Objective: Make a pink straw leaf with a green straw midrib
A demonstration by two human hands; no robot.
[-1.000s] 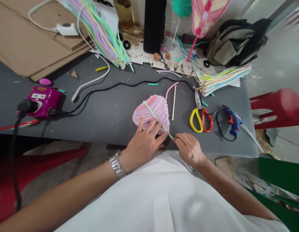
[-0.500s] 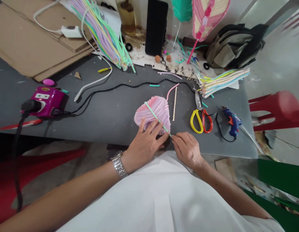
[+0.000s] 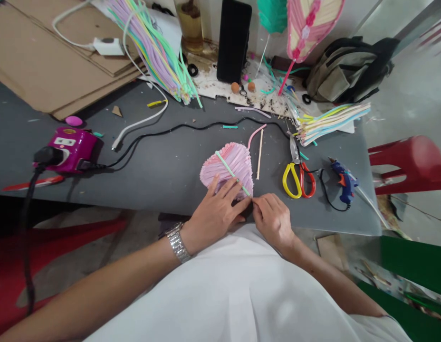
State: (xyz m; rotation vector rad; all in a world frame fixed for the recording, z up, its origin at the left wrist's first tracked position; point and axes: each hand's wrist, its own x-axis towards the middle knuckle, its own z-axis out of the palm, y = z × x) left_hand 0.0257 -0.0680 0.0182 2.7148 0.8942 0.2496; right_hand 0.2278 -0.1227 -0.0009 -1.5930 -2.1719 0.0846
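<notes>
A padded pink-and-lilac piece wrapped in pipe cleaners (image 3: 238,159) lies near the table's front edge, rounded and tapering towards me. A mint-green pipe cleaner (image 3: 225,165) runs slantwise across its top. My left hand (image 3: 215,211) rests on the piece's near part, fingers stretched and spread, touching the green strip. At the near tip, my right hand (image 3: 273,213) is closed in a pinch on the strip's end; the fingertips hide that end. A pink pipe cleaner (image 3: 255,136) sticks out from the piece's far right side. Beside it lies a cream pipe cleaner (image 3: 260,154).
Right of my hands lie scissors (image 3: 295,173) with yellow and red handles and a blue glue gun (image 3: 343,183). A black cord (image 3: 192,126) crosses from the purple power socket (image 3: 73,149). Pipe cleaner bundles (image 3: 159,57), a phone (image 3: 234,42) and a backpack (image 3: 343,71) stand behind.
My right hand has shifted slightly left and closer to the tip of the piece. The whole view has moved a little; the left hand stays on the piece.
</notes>
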